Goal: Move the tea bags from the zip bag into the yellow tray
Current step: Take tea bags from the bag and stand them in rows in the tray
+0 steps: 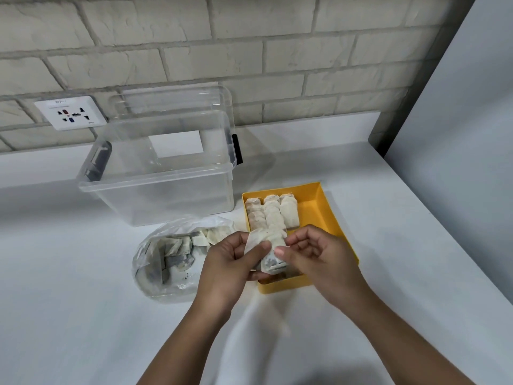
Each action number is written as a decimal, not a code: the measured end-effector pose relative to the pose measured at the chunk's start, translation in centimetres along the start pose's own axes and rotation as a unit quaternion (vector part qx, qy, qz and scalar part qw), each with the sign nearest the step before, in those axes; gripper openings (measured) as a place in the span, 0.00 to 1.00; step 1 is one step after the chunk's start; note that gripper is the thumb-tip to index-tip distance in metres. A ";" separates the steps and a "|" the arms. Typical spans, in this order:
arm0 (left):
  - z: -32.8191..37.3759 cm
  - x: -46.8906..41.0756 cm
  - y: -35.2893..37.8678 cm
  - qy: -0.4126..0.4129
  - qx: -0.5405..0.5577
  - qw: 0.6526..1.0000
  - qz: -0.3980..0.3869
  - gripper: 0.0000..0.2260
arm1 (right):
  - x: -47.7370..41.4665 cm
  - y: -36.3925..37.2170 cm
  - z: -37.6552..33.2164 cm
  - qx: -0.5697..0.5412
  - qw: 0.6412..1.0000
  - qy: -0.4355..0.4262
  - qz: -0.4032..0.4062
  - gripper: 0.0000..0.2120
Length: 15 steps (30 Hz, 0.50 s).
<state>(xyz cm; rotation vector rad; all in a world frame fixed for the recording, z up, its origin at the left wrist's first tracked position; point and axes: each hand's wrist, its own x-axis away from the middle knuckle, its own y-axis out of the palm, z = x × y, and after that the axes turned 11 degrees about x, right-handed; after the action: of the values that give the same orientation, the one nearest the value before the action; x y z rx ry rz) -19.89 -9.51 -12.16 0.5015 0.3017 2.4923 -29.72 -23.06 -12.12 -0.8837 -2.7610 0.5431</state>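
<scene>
A clear zip bag (169,262) lies open on the white counter, with several tea bags inside it. To its right stands the yellow tray (330,218), holding rows of pale tea bags (273,211) along its left side. Above the tray's near-left corner both hands hold a small stack of tea bags (273,250). My left hand (230,265) grips the stack from the left, thumb across its front. My right hand (313,254) pinches it from the right with thumb and fingertips.
A large clear plastic box (163,173) with its lid tipped up stands behind the zip bag, close to the tray's far-left corner. A wall socket (70,112) sits on the brick wall. A grey panel (458,112) borders the counter on the right.
</scene>
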 end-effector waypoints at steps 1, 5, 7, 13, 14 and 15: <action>-0.1 0.3 0.1 -0.002 -0.003 1.000 -0.006 0.05 | 0.4 0.0 0.2 -0.005 1.000 0.003 0.012 0.10; -0.3 1.3 0.3 -0.030 0.000 0.999 -0.040 0.08 | 1.5 -0.3 0.8 -0.054 0.998 0.011 0.018 0.08; -0.3 1.6 0.2 -0.042 0.006 0.997 -0.057 0.10 | 1.7 -0.4 1.0 -0.077 0.997 0.020 0.025 0.06; -0.2 1.6 0.1 -0.059 0.026 0.996 -0.061 0.11 | 2.3 -0.4 0.6 -0.136 0.989 0.047 0.042 0.06; -0.3 1.6 0.1 -0.061 0.032 0.996 -0.056 0.11 | 2.3 -0.3 0.6 -0.150 0.986 0.052 0.041 0.06; -0.3 1.4 0.0 -0.062 0.039 0.996 -0.049 0.11 | 2.2 -0.3 0.6 -0.162 0.984 0.058 0.039 0.05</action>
<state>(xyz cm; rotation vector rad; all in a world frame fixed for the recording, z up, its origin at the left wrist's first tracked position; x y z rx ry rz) -21.15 -8.75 -12.02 0.6546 0.3672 2.3499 -31.86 -22.15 -12.43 -1.0575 -2.7590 0.0462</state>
